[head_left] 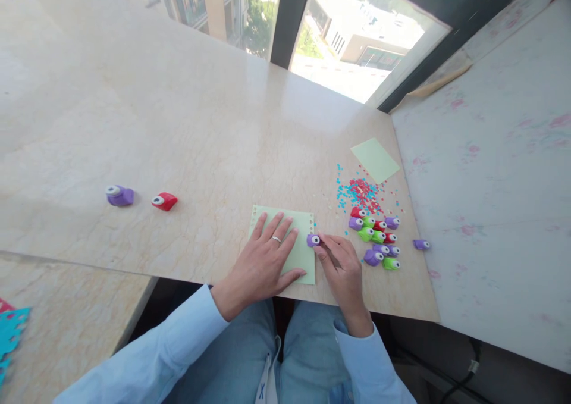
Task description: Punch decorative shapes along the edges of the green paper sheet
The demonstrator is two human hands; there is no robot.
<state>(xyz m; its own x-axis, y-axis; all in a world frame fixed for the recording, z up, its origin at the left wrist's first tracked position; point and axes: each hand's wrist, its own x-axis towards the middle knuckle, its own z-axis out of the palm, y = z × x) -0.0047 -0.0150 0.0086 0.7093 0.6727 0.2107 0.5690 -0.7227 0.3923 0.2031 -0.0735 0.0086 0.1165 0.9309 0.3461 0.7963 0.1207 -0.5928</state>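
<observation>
My left hand lies flat, fingers spread, on a light green paper sheet near the table's front edge. The sheet has a row of small punched holes along its top and right edges. My right hand pinches a small purple paper punch seated on the sheet's right edge. A cluster of several purple, green and red punches sits just right of that hand.
Blue and red paper bits lie scattered beyond the cluster, with a second green sheet behind. One purple punch sits alone at right. A purple punch and a red punch lie far left. Cut blue paper lies at lower left.
</observation>
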